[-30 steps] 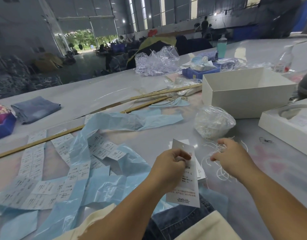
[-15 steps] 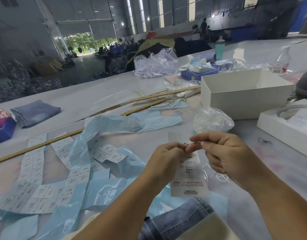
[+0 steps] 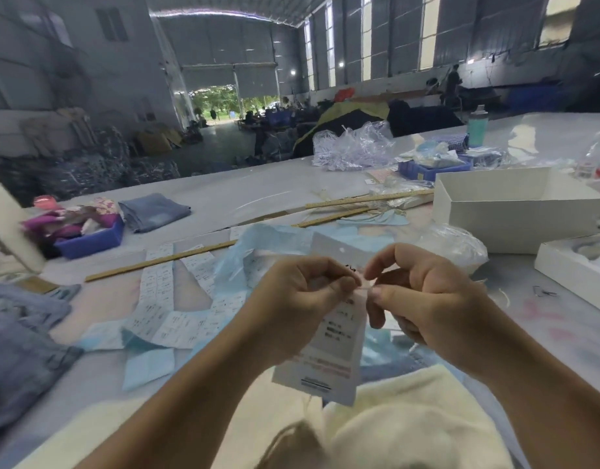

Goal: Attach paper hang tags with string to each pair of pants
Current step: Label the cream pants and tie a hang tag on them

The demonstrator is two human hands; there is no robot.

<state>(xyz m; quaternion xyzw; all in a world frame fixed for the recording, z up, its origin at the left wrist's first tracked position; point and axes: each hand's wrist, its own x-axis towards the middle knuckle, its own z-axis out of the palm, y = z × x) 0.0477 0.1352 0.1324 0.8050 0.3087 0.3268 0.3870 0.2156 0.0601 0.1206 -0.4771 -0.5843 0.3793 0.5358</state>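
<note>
While the left hand [image 3: 305, 299] pinches the white printed paper hang tag [image 3: 329, 336], the right hand [image 3: 424, 299] pinches its upper part above the pale surface [image 3: 224, 198].

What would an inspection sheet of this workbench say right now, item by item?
Surface: pale table, stained pink near the right edge.
Job's things: white hang tag held up over the table; folded jeans far left; string too blurred to confirm.
Clutter: label strips, blue tissue, wooden rulers, white box, plastic bag.
Grippers: left hand pinches the tag; right hand pinches at its front, fingers curled.
Cables: nothing seen.
Surroundings: large warehouse, open doorway, distant workers.
</note>
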